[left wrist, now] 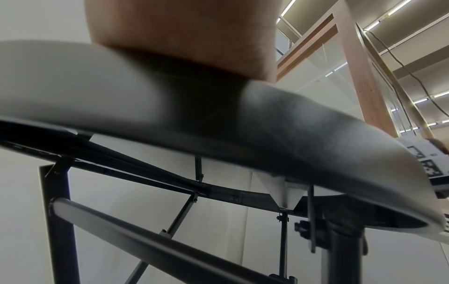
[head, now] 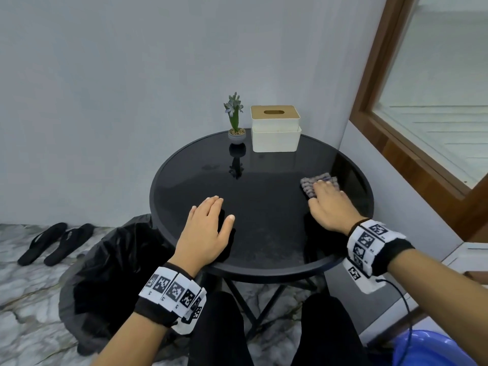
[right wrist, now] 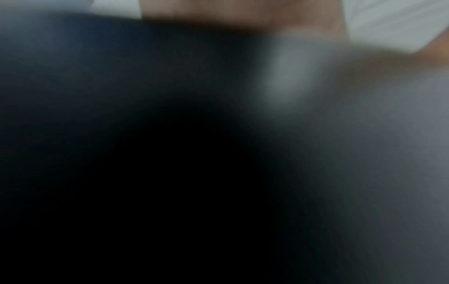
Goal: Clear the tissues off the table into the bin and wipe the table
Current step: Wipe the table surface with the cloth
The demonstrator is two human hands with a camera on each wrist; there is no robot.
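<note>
A round black glass table (head: 264, 249) fills the middle of the head view. My right hand (head: 327, 204) lies flat on a grey nubby cloth (head: 310, 184) at the table's right side, fingers straight, pressing it down. My left hand (head: 208, 228) rests flat on the glass near the front left edge, fingers straight, holding nothing. A bin lined with a black bag (head: 111, 268) stands on the floor left of the table. No loose tissues show on the tabletop. The left wrist view shows the table rim (left wrist: 267, 130) from below; the right wrist view is dark and blurred.
A white tissue box with a wooden lid (head: 276, 129) and a small potted plant (head: 235, 120) stand at the table's far edge. Black slippers (head: 55, 243) lie on the marble floor at left. A wood-framed glass panel (head: 422, 101) is at right, a blue basin (head: 433, 350) bottom right.
</note>
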